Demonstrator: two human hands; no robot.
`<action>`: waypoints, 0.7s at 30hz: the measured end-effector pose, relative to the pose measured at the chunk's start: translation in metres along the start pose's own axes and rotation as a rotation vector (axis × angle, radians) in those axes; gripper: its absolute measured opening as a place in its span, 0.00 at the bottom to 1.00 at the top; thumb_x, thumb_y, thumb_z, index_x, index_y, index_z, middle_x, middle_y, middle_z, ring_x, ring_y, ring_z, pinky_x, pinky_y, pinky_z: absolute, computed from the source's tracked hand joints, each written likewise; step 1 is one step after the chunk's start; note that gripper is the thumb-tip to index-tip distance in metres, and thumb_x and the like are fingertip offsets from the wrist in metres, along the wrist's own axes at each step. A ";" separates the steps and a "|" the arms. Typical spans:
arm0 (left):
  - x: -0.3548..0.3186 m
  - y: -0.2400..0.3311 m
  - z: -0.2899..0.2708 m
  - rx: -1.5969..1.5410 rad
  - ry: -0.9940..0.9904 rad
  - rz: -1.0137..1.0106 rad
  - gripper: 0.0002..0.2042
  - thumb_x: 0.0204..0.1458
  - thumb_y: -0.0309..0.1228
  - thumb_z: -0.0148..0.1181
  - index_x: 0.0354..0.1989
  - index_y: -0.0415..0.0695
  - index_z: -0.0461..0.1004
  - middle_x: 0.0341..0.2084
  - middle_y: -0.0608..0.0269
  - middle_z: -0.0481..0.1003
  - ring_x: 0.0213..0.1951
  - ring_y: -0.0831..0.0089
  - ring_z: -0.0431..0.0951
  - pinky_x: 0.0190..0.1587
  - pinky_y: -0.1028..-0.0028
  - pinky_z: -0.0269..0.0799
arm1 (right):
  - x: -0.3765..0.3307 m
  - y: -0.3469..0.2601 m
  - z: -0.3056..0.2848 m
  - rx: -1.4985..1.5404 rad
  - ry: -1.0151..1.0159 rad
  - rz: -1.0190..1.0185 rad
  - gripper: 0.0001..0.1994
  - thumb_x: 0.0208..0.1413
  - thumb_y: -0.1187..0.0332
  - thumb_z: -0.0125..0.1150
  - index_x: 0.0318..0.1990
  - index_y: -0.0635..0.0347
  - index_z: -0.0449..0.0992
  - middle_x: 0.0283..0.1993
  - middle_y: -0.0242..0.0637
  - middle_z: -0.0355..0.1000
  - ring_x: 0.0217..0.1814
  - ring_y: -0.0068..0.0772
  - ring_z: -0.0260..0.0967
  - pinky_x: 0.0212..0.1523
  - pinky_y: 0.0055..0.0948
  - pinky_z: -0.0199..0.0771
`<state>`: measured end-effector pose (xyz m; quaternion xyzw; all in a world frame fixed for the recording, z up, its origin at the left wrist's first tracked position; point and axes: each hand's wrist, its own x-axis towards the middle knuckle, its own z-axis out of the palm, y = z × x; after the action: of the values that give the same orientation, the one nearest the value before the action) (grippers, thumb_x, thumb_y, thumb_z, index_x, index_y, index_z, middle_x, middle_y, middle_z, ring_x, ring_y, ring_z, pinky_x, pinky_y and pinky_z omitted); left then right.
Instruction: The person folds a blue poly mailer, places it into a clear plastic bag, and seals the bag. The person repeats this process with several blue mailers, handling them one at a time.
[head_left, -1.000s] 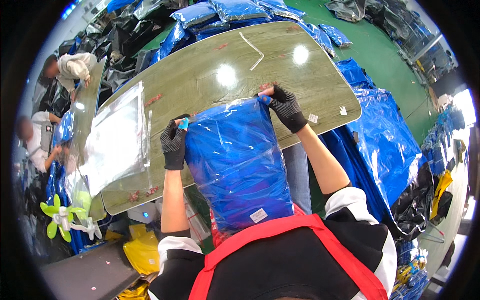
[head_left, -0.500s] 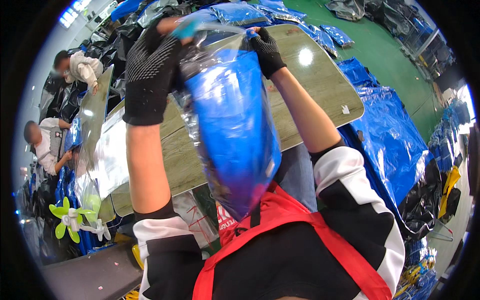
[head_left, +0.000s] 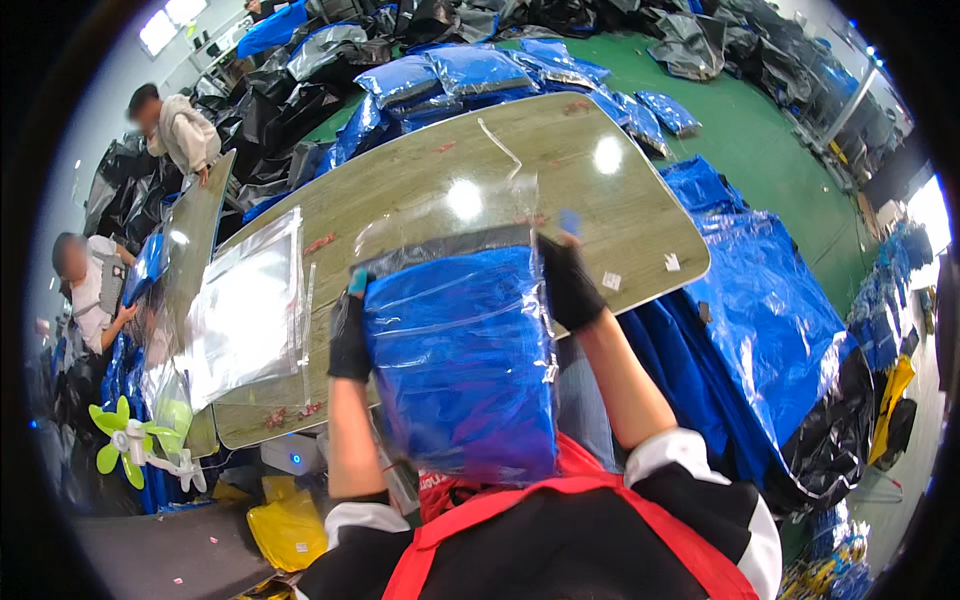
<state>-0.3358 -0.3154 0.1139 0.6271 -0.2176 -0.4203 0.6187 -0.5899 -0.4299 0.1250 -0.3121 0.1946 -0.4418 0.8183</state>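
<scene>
- A clear bag [head_left: 460, 370] with folded blue cloth inside is held upright between chest and table [head_left: 640, 215], its bottom over the red apron [head_left: 640, 510], its open mouth level with the table's near edge
- The left hand [head_left: 349, 335], in a black glove, is clamped on the bag's upper left corner; the right hand [head_left: 570, 285], gloved likewise, is clamped on the upper right corner, so the hands are held apart by the bag's width
- The empty flap [head_left: 450, 215] above the cloth is seen standing up slack and see-through against the tabletop
- For this step to be done well, both corners should be kept level, so that the cloth settles square to the bottom and is not bunched to one side
- The film is judged slippery and thin: it should be pinched at the corners only, not dragged over the table's near edge, where it could snag or tear
- The flap is best kept taut between the hands, so that it can be folded flat without creases
- A stack of empty clear bags [head_left: 245, 305] lies at the table's left edge, well apart from the bag, and should be left undisturbed
- Other people are at work beyond the left edge; their hands are nowhere near the bag
</scene>
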 end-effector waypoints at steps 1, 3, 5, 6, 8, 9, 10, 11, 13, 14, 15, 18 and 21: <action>-0.005 0.002 -0.008 0.124 -0.076 0.087 0.29 0.52 0.54 0.60 0.52 0.42 0.71 0.40 0.62 0.76 0.39 0.73 0.75 0.43 0.73 0.72 | -0.008 0.001 -0.004 -0.132 -0.033 -0.086 0.21 0.55 0.58 0.63 0.51 0.61 0.71 0.42 0.35 0.75 0.43 0.25 0.72 0.47 0.28 0.74; -0.013 0.011 -0.013 0.195 -0.137 0.231 0.29 0.50 0.51 0.64 0.54 0.42 0.68 0.41 0.62 0.75 0.39 0.73 0.75 0.44 0.74 0.72 | -0.014 -0.003 -0.010 -0.521 0.014 -0.221 0.25 0.51 0.58 0.68 0.52 0.62 0.71 0.43 0.35 0.75 0.43 0.24 0.72 0.48 0.28 0.73; -0.014 0.019 -0.005 0.069 -0.349 0.396 0.28 0.48 0.46 0.67 0.53 0.43 0.67 0.41 0.62 0.75 0.39 0.74 0.75 0.43 0.74 0.72 | -0.010 -0.009 -0.015 -0.692 0.001 -0.240 0.26 0.49 0.58 0.70 0.52 0.62 0.72 0.42 0.34 0.75 0.42 0.24 0.72 0.47 0.28 0.73; -0.012 0.018 0.001 0.082 -0.279 0.396 0.28 0.47 0.44 0.69 0.52 0.43 0.67 0.40 0.63 0.75 0.40 0.74 0.74 0.44 0.75 0.72 | -0.006 -0.012 -0.018 -0.666 -0.040 -0.248 0.21 0.47 0.60 0.71 0.47 0.61 0.76 0.39 0.33 0.76 0.40 0.24 0.72 0.45 0.27 0.74; -0.005 0.010 0.013 0.090 -0.246 0.481 0.27 0.45 0.39 0.72 0.50 0.44 0.66 0.38 0.65 0.75 0.40 0.75 0.74 0.45 0.75 0.71 | 0.003 -0.013 -0.024 -0.496 -0.075 -0.211 0.17 0.47 0.63 0.71 0.43 0.60 0.79 0.37 0.34 0.77 0.39 0.23 0.72 0.43 0.25 0.74; 0.000 0.002 0.017 0.131 -0.186 0.454 0.23 0.44 0.36 0.73 0.45 0.44 0.67 0.36 0.67 0.75 0.40 0.77 0.74 0.44 0.77 0.70 | 0.006 -0.012 -0.027 -0.408 -0.075 -0.178 0.16 0.47 0.64 0.71 0.43 0.60 0.79 0.37 0.34 0.77 0.38 0.22 0.72 0.42 0.23 0.73; 0.005 -0.007 0.017 0.173 -0.182 0.369 0.22 0.45 0.35 0.72 0.45 0.45 0.68 0.36 0.67 0.75 0.39 0.78 0.73 0.44 0.77 0.70 | 0.009 -0.009 -0.029 -0.449 0.041 -0.020 0.17 0.49 0.61 0.69 0.44 0.61 0.79 0.38 0.33 0.77 0.39 0.23 0.72 0.43 0.24 0.73; 0.011 -0.016 0.014 0.190 -0.171 0.320 0.21 0.46 0.35 0.71 0.46 0.45 0.68 0.36 0.67 0.75 0.38 0.78 0.73 0.43 0.77 0.70 | 0.010 -0.006 -0.031 -0.638 0.076 -0.052 0.20 0.50 0.59 0.68 0.46 0.63 0.77 0.41 0.37 0.76 0.42 0.26 0.72 0.46 0.26 0.73; 0.027 -0.032 0.006 0.106 -0.226 0.162 0.16 0.55 0.38 0.61 0.48 0.43 0.71 0.36 0.65 0.75 0.38 0.76 0.73 0.42 0.76 0.70 | 0.012 0.002 -0.031 -1.074 0.227 0.003 0.30 0.51 0.52 0.67 0.53 0.67 0.71 0.51 0.46 0.74 0.52 0.35 0.71 0.55 0.31 0.69; 0.035 -0.037 0.000 0.154 -0.230 0.220 0.16 0.56 0.40 0.59 0.46 0.43 0.72 0.36 0.64 0.75 0.38 0.76 0.73 0.42 0.75 0.70 | 0.012 0.007 -0.027 -1.304 0.296 -0.237 0.35 0.48 0.51 0.69 0.57 0.66 0.67 0.54 0.51 0.71 0.56 0.42 0.68 0.57 0.36 0.66; 0.044 -0.041 -0.005 0.240 -0.213 0.202 0.16 0.57 0.43 0.57 0.44 0.42 0.73 0.36 0.63 0.76 0.38 0.76 0.74 0.42 0.74 0.70 | 0.013 0.010 -0.022 -1.394 0.295 -0.455 0.35 0.46 0.52 0.70 0.58 0.65 0.66 0.55 0.51 0.69 0.57 0.45 0.67 0.58 0.37 0.65; 0.071 -0.047 -0.011 0.302 -0.150 0.145 0.19 0.61 0.45 0.50 0.39 0.40 0.77 0.37 0.58 0.78 0.37 0.75 0.76 0.42 0.73 0.71 | 0.024 0.020 0.005 -1.652 -0.055 -0.654 0.34 0.41 0.58 0.72 0.57 0.61 0.67 0.53 0.50 0.69 0.57 0.52 0.66 0.57 0.39 0.66; 0.092 -0.051 -0.008 0.160 -0.136 0.205 0.18 0.60 0.42 0.52 0.37 0.37 0.76 0.34 0.57 0.79 0.33 0.71 0.78 0.41 0.73 0.74 | 0.047 0.033 0.035 -1.861 -0.454 -0.541 0.24 0.48 0.53 0.64 0.49 0.57 0.72 0.45 0.49 0.73 0.49 0.53 0.70 0.50 0.44 0.69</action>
<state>-0.2910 -0.3770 0.0406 0.6189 -0.3545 -0.3779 0.5903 -0.5242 -0.4446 0.1257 -0.9406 0.2246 -0.2145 0.1373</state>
